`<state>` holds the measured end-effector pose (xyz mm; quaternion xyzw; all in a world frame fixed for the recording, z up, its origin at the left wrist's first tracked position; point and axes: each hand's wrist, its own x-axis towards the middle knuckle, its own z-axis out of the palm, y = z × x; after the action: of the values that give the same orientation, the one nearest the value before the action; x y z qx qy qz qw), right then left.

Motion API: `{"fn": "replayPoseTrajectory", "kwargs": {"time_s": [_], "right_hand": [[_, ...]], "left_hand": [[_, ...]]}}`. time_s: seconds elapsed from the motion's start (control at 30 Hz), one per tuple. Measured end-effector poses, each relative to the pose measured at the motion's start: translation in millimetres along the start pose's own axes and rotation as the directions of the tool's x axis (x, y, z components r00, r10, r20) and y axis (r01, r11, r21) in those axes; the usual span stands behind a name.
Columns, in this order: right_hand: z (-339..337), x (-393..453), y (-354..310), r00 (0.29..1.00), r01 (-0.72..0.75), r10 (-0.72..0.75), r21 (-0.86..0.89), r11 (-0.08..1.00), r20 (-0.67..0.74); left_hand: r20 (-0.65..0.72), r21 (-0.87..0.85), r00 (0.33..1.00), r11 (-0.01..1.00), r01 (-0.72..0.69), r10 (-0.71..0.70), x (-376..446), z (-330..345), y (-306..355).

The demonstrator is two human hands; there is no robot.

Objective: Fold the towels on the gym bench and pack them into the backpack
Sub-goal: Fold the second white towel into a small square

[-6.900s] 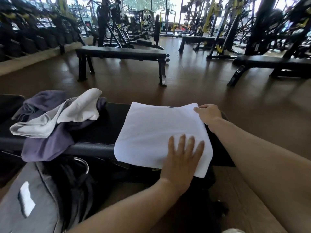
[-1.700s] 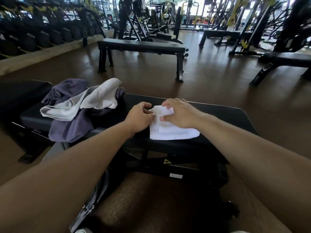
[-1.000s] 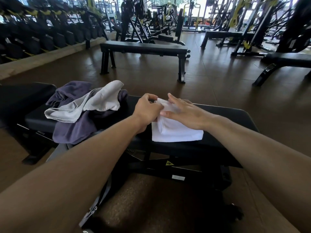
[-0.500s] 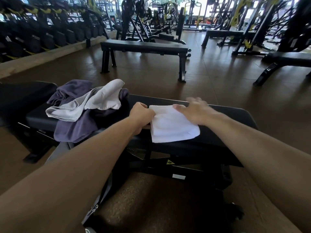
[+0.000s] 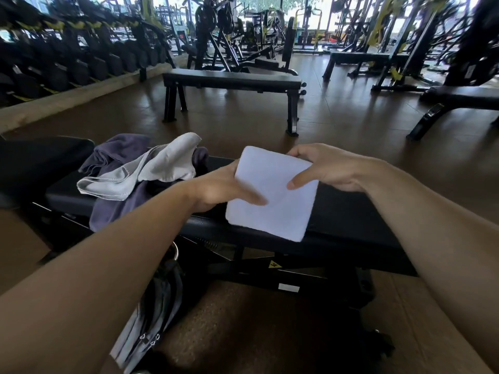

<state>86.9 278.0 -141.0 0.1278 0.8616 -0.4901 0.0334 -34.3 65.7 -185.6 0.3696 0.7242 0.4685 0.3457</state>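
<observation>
And up it comes! The white towel [image 5: 272,195], lying flat on the bench [image 5: 351,211] under the palms half a second ago, is now lifted as a neat folded square, tilted toward the camera with its lower edge hanging just over the bench's near side. The left hand [image 5: 216,188] pinches its left edge, thumb across the front face and the other fingers hidden behind. The right hand [image 5: 326,168] grips the upper right corner, thumb pressed on the front, fingers curled around the back. Both hands are closed on the cloth.

That lift tells me the folding of this one is finished and the packing leg is starting. The backpack [image 5: 151,314] sits on the floor below the left forearm, only partly visible, so whether its mouth is open I cannot tell. Two more wait to the left on the bench: a grey towel [image 5: 151,168] draped over a purple towel [image 5: 113,209], both crumpled and unfolded. One down, then, two to go.
</observation>
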Motion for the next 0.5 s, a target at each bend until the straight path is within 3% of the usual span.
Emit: {"fn": "replayPoseTrajectory", "kwargs": {"time_s": [0.13,0.27,0.4,0.5], "right_hand": [[2.4,1.1,0.0,0.999,0.050,-0.046,0.229,0.972,-0.020],[13.9,11.3,13.9,0.997,-0.017,0.047,0.449,0.894,-0.055],[26.1,7.6,25.9,0.981,-0.166,0.110,0.410,0.897,0.157],[28.9,8.4,30.9,0.981,-0.173,0.127,0.363,0.916,0.147]], "left_hand": [[-0.062,-0.292,0.997,0.956,0.020,-0.040,-10.3,1.6,-6.5],[-0.089,-0.427,0.996,0.904,-0.011,-0.030,-10.4,3.5,-18.6],[-0.101,-0.458,0.994,0.889,-0.008,-0.044,-10.7,2.0,-24.0],[-0.130,-0.481,0.987,0.876,0.018,-0.092,-11.4,2.0,-26.9]]}}
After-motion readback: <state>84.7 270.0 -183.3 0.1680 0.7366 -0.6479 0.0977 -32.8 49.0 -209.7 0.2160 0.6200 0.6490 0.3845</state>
